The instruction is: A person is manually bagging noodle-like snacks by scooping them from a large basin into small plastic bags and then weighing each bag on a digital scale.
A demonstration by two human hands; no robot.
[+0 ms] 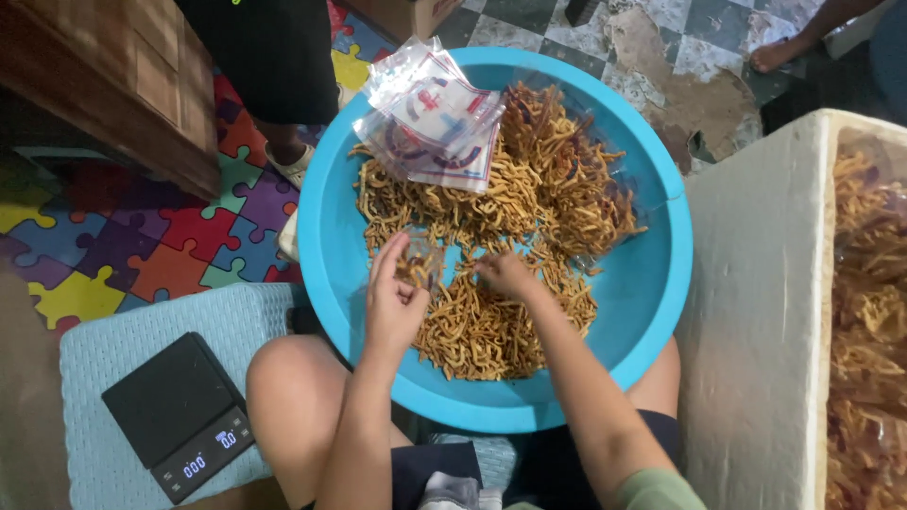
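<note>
A big blue plastic basin (652, 283) rests on my lap, holding a heap of thin golden fried snack sticks (529, 203). My left hand (392, 302) holds a small clear plastic bag (422, 260) with some sticks in it, over the basin's near left side. My right hand (505, 274) lies on the heap just to the right of that bag, fingers curled into the sticks. A stack of clear printed plastic bags (430, 118) lies on the sticks at the basin's far left rim.
A black digital kitchen scale (178, 414) sits on a pale blue stool (104, 349) at my left. A white foam box (756, 312) with more snack sticks (869, 331) stands at right. Another person's foot (288, 161) is on the puzzle mat (142, 246) beyond the basin.
</note>
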